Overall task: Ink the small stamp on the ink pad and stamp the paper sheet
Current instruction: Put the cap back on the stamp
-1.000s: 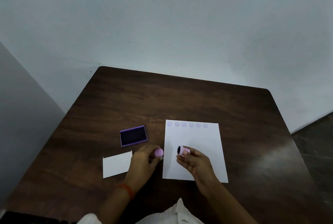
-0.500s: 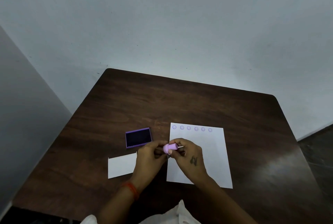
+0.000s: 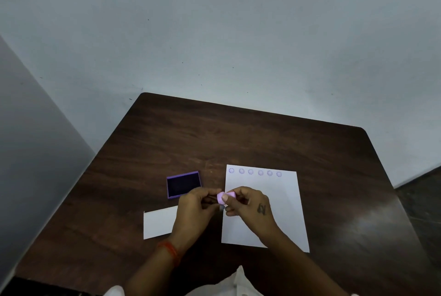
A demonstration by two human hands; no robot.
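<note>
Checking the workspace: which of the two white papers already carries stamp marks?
The larger white sheet, right of the hands, has six purple circles along its far edge; the small white card looks blank.

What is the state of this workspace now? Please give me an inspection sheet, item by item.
Surface: dark wooden table, glare at its right side.
Job's things: small pink stamp held between both hands; open ink pad left of the paper sheet; six round prints in a row along the sheet's far edge.
Clutter: small white card near the left wrist.
Grippers: left hand and right hand both pinch the stamp above the sheet's left edge.
Cables: nothing seen.
Surroundings: plain pale wall, dark floor at the right.
</note>
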